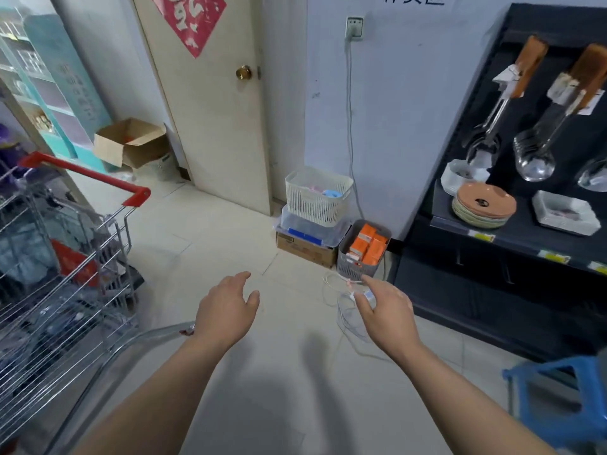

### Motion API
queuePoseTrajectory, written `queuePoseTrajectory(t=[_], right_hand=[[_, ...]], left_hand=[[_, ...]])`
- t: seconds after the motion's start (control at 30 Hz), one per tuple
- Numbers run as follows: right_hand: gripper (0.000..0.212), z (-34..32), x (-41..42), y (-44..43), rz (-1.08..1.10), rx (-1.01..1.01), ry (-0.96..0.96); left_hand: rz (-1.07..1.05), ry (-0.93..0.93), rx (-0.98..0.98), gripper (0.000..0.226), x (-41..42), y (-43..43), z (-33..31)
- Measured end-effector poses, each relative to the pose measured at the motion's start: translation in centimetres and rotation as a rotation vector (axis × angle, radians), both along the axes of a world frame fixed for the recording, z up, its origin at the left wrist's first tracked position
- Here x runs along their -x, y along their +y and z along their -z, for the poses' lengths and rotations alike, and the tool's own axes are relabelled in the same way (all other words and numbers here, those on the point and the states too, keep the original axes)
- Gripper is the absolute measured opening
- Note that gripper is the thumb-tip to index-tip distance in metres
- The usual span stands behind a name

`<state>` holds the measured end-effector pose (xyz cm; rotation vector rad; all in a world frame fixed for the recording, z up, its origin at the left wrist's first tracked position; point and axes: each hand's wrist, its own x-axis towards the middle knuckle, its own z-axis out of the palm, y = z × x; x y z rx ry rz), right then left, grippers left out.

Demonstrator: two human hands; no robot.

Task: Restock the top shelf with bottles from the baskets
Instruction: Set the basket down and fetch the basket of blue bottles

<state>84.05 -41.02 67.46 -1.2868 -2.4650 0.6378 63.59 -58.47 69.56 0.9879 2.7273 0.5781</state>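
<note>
Two bare forearms reach in from the bottom edge. Left hand [226, 307] released, fingers loosely spread, palm down, holding nothing, in the air above the pale tiled floor [210, 244]. Right hand [389, 310] likewise slack and empty, fingers relaxed. A thin white cable [345, 323] lies tangled on the floor beneath it; cannot tell if the fingertips touch it.

Blue plastic stool [558, 399] at lower right. Wire shopping cart with red handle [85, 174] on the left, beside the left forearm, with mixed goods inside, blurred.

Baskets sit ahead of the hands, against the white wall. The white slatted plastic basket [317, 195] is stacked on a clear lidded plastic bin [308, 224], itself on a brown cardboard carton [305, 249]; it holds pink and blue items that cannot be identified. The grey slatted plastic basket [353, 264] stands on the floor just right of the carton, full of orange boxes [369, 244].

Dark metal shelving unit [460, 284] on the right holds a stack of round plates [484, 205] and white square dishes [565, 211], with metal ladles with wooden handles [535, 152] hanging above. Cream door with brass knob [243, 72] behind, with an open cardboard box [131, 142] to its left.
</note>
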Motion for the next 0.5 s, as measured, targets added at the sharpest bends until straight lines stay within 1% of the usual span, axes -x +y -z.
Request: queuePoseTrajectory(t=[0.23, 0.37, 0.47, 0.5], right_hand=[[0.038, 1.4, 8.4, 10.7, -0.011, -0.003, 0.010], [0.033, 1.6, 13.8, 17.9, -0.043, -0.005, -0.029], [0.046, 1.6, 17.7, 23.3, -0.070, 0.005, -0.039], [0.045, 1.7, 19.0, 25.0, -0.074, 0.012, -0.052]], left_hand=[[0.007, -0.023, -0.029, 0.047, 8.3, 10.7, 1.4], [-0.009, -0.002, -0.015, 0.047, 13.3, 18.1, 1.7], [-0.028, 0.025, -0.015, 0.047, 17.1, 23.1, 1.7], [-0.035, 0.021, -0.016, 0.047, 18.4, 24.7, 1.7]])
